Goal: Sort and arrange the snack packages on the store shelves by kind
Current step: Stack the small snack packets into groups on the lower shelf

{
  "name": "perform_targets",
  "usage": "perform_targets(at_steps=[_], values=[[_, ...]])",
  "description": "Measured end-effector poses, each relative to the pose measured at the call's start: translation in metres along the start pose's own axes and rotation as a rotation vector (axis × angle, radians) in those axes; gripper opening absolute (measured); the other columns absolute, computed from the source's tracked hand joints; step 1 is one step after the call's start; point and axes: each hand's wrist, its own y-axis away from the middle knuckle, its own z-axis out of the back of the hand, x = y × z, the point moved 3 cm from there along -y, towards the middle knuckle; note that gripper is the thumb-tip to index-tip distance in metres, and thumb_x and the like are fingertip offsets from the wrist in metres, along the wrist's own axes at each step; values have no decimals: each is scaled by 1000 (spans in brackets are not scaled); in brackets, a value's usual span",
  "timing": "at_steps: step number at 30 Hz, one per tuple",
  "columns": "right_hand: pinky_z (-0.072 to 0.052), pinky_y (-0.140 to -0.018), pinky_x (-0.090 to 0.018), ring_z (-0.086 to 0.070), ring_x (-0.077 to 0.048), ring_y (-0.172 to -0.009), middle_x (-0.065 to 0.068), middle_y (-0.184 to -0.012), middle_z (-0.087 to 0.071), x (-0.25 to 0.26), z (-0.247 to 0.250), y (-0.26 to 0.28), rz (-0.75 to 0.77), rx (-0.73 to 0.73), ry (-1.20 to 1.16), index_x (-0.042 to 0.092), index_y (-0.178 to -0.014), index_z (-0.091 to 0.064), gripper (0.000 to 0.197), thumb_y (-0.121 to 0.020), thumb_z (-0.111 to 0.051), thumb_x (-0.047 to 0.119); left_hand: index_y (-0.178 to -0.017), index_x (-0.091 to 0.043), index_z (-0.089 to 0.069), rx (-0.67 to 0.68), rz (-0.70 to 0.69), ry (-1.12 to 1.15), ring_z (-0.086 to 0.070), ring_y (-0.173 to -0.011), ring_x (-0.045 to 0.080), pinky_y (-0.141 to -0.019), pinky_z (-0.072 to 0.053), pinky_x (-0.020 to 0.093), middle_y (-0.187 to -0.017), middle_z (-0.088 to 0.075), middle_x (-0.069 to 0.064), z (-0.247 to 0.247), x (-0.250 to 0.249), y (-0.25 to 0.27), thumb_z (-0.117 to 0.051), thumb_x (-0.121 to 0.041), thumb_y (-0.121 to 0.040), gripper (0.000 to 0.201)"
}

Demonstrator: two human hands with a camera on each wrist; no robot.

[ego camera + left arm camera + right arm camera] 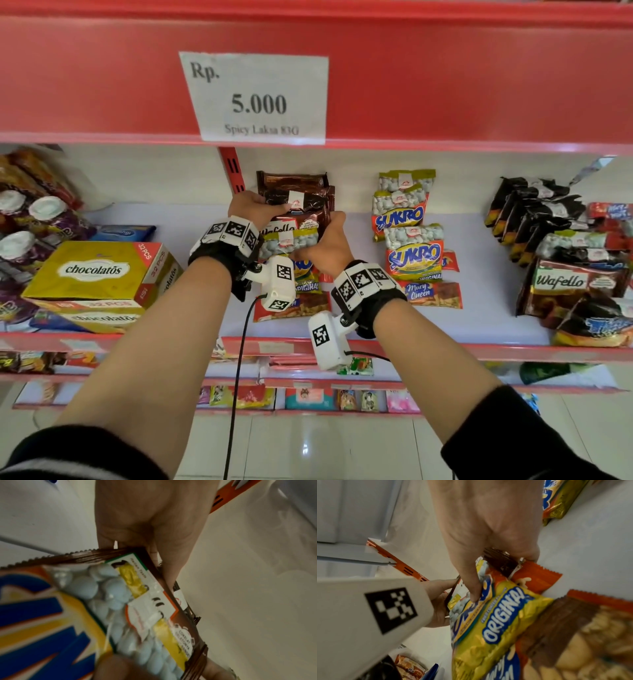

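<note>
At the middle of the shelf both hands hold one bundle of packs. My left hand (251, 205) grips several brown Wafello packs (294, 202) by their left edge, thumb over the front. My right hand (330, 245) clamps the bundle's right side, its thumb pressing a yellow Sukro peanut pack (291, 241) against the Wafello packs. The left wrist view shows my left hand (154, 513) on the brown seal, with the Sukro pack (51, 615) in front. In the right wrist view my right hand (488, 513) pinches the Sukro pack (501, 622), fingers behind a Wafello pack (501, 559).
An orange Mary Queen pack (291, 308) lies under the bundle. To the right are stacked Sukro packs (404, 212), another Mary Queen pack (430, 294), black packs (534, 212) and a Wafello pack (565, 284). A Chocolatos box (96, 274) stands left. The red upper shelf front (445, 85) hangs overhead.
</note>
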Motion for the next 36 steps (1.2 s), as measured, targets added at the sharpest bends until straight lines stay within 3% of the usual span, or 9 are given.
perform_targets(at_steps=[4, 8, 16, 20, 22, 27, 32, 34, 36], values=[[-49, -95, -50, -56, -31, -111, -19, -119, -50, 2, 3, -1, 3, -25, 5, 13, -112, -26, 81, -56, -82, -6, -103, -6, -71, 13, -101, -5, -66, -97, 23, -84, -50, 27, -103, -71, 9, 8, -5, -2, -76, -33, -77, 38], [-49, -95, -50, -55, -33, -113, -20, -121, -49, 8, 7, -7, -8, -80, 15, 10, -114, -27, 83, -55, -82, -8, -105, -1, -68, -224, -209, 128, -66, -98, 30, -83, -51, 33, -105, -70, 17, 25, -12, 2, -66, -23, -86, 29], [-45, -99, -47, -50, -33, -117, -17, -125, -48, 18, 7, -16, -43, -107, 130, 5, -122, -29, 84, -58, -83, -4, -115, 3, -54, -601, -306, 468, -57, -94, 13, -73, -40, 0, -104, -63, 8, 52, -17, 23, -50, -7, -92, 25], [-40, -100, -42, -41, -36, -121, -17, -132, -39, 24, 7, -17, -69, -140, 292, 6, -126, -29, 86, -61, -84, 5, -118, 4, -51, -662, -318, 465, -60, -101, 21, -72, -36, -3, -113, -64, 16, 63, -9, 30, -51, -11, -93, 29], [-41, -101, -42, -41, -37, -122, -17, -133, -37, 26, 7, -17, -82, -132, 326, 7, -129, -28, 87, -63, -84, 8, -117, 5, -50, -670, -337, 478, -61, -100, 23, -72, -39, 0, -112, -64, 17, 69, -7, 36, -52, -12, -92, 30], [-40, -101, -38, -36, -34, -126, -16, -138, -29, 31, 9, -12, -68, -142, 395, 10, -138, -25, 90, -68, -81, 14, -110, 6, -52, -584, -363, 464, -65, -96, 29, -78, -53, 33, -106, -66, 20, 72, -5, 58, -54, -13, -91, 26], [-26, -114, -41, -14, -38, -141, -16, -155, -3, 37, 23, 0, -53, -77, 362, 17, -150, -8, 99, -77, -74, 29, -100, -8, -50, -444, -361, 523, -66, -71, 4, -58, -51, 15, -90, -67, 11, 59, -2, 90, -55, -11, -93, 9], [-35, -110, -42, -22, -36, -139, -14, -151, -20, 43, 35, 9, -5, -27, 269, 15, -149, -17, 87, -80, -70, 23, -98, -11, -49, -422, -359, 526, -64, -65, -8, -57, -51, 14, -86, -66, 3, 53, -2, 105, -55, -11, -93, 8], [-49, -85, -28, -48, -25, -122, -7, -130, -49, 50, 48, 23, 81, 70, 73, 11, -141, -35, 65, -82, -61, 3, -98, -11, -50, -396, -357, 541, -64, -65, -9, -59, -52, 15, -87, -65, 3, 46, -5, 119, -56, -10, -93, 8]])
